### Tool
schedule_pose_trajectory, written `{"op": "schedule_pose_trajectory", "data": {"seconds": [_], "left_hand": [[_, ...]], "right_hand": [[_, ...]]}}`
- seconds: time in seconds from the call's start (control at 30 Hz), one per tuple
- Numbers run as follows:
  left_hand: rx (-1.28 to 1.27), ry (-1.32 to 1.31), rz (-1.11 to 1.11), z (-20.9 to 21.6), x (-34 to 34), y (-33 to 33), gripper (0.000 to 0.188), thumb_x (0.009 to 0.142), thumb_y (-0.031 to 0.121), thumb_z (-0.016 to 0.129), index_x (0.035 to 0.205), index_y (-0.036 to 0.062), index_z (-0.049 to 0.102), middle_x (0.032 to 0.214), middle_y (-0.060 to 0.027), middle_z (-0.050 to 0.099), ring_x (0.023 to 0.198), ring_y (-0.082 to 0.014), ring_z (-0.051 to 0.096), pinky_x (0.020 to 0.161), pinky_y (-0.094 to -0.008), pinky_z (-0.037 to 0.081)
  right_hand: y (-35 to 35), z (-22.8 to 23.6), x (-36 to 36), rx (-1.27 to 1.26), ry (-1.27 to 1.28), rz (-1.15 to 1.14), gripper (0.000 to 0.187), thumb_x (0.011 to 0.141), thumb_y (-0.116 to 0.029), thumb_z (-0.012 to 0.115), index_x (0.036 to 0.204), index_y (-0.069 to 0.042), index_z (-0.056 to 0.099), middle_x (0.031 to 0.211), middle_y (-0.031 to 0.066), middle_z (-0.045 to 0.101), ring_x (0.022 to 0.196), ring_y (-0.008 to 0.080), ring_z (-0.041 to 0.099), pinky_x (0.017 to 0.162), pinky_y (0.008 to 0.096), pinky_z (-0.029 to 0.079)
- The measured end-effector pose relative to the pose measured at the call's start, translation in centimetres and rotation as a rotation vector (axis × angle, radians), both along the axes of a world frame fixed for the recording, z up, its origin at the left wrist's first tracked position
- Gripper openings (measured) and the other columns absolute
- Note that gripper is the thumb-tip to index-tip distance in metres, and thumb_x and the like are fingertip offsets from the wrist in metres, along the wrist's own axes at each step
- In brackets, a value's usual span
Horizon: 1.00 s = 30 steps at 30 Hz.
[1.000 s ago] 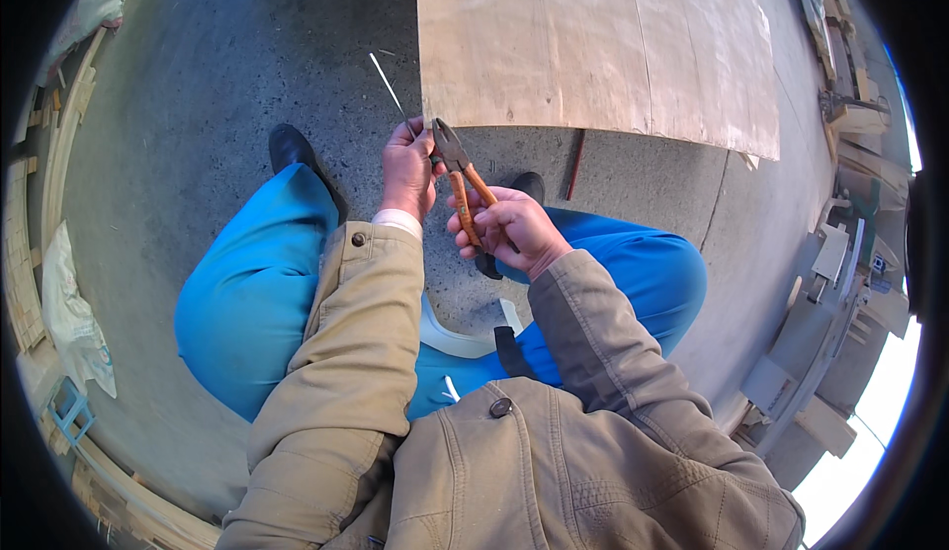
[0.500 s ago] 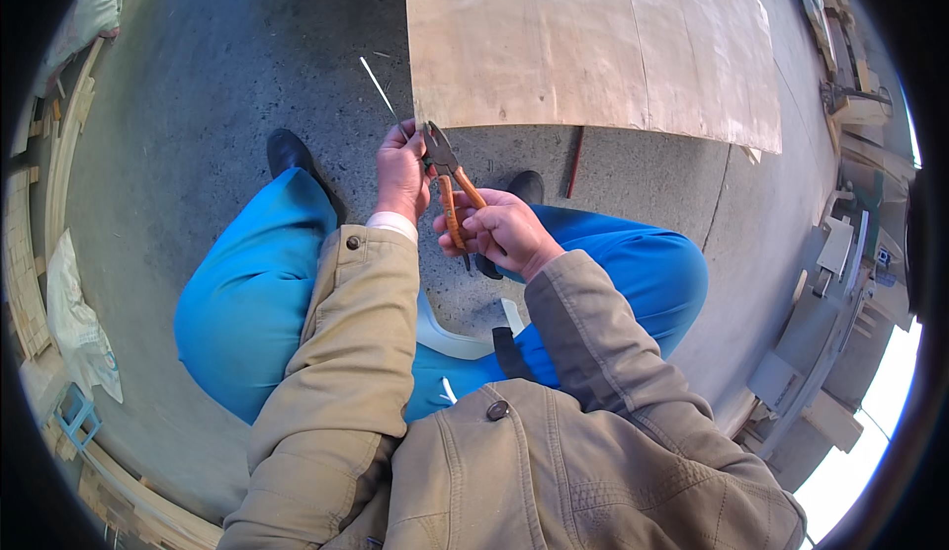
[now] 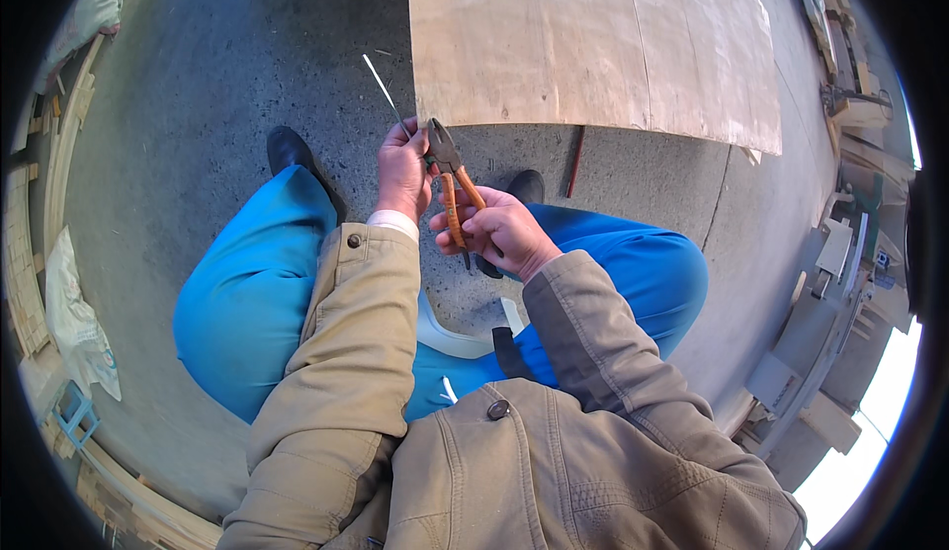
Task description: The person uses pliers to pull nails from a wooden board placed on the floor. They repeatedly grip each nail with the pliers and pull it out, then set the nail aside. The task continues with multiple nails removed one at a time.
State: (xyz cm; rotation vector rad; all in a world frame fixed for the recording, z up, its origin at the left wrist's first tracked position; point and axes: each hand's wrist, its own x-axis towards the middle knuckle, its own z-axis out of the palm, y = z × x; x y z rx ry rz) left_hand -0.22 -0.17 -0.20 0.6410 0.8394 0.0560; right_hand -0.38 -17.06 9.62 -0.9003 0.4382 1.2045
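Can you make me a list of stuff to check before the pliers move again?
1. Right hand holding the pliers: ok, it is on the orange handles.
2. Left hand holding the thin pale strip: ok, near the corner of the wooden board.
3. Left hand well clear of the jaws: not ok, they look right beside each other.
4. Jaws gripping the strip: cannot tell.
5. Right shoe clear of the red stick: ok, they lie apart.

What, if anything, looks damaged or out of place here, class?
The wooden board looks worn: a dark line, perhaps a crack, runs to its near edge. A thin red rod also seems out of place, lying on the floor by that edge.
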Motion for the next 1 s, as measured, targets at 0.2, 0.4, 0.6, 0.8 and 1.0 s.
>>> {"op": "schedule_pose_trajectory", "data": {"seconds": [0.2,0.4,0.6,0.8,1.0], "left_hand": [[0.004,-0.044,-0.015,0.0,-0.1,-0.1,0.005,0.103,0.01,0.066,0.106,0.0134,0.069,0.092,0.0014,0.071,0.077,-0.0105,0.063,0.063,-0.0293,0.047],[0.009,-0.027,-0.035,0.5,-0.2,0.1,0.008,0.103,0.009,0.065,0.111,0.0101,0.068,0.099,-0.0048,0.071,0.086,-0.0145,0.063,0.076,-0.0357,0.051],[-0.007,-0.003,-0.027,1.2,-0.2,0.3,0.012,0.104,0.01,0.067,0.116,0.0119,0.068,0.102,-0.0022,0.074,0.074,-0.0121,0.058,0.059,-0.0284,0.044],[0.044,-0.01,-0.005,1.4,-0.3,0.1,0.013,0.102,0.014,0.072,0.114,0.0094,0.071,0.098,-0.0013,0.074,0.07,-0.0094,0.058,0.055,-0.0241,0.043],[0.071,0.017,-0.003,1.3,0.0,-0.2,0.012,0.102,0.016,0.073,0.111,0.009,0.07,0.09,0.0006,0.07,0.069,-0.0088,0.059,0.053,-0.0233,0.044]], "right_hand": [[0.0,0.4,0.0,0.095,-0.019,0.014,0.076,0.074,0.016,0.045,0.15,0.006,0.049,0.123,0.0223,0.068,0.105,0.031,0.073,0.099,0.0471,0.061],[-0.1,1.9,0.7,0.081,-0.103,0.058,0.084,0.071,0.012,0.046,0.155,0.001,0.047,0.125,0.0249,0.068,0.108,0.0302,0.073,0.101,0.0463,0.06],[0.6,4.7,2.8,-0.437,-0.856,0.215,0.081,0.076,0.007,0.061,0.156,-0.001,0.048,0.121,0.0129,0.065,0.095,0.0199,0.067,0.083,0.0336,0.058],[1.3,5.0,2.3,-0.717,-1.616,0.226,0.093,0.071,0.007,0.066,0.16,-0.012,0.045,0.119,0.0186,0.061,0.104,0.0366,0.068,0.083,0.0436,0.059],[2.1,3.2,1.3,-0.93,-1.605,0.593,0.086,0.073,0.002,0.07,0.155,-0.018,0.053,0.11,0.0154,0.063,0.094,0.0368,0.069,0.076,0.0449,0.06]]}}
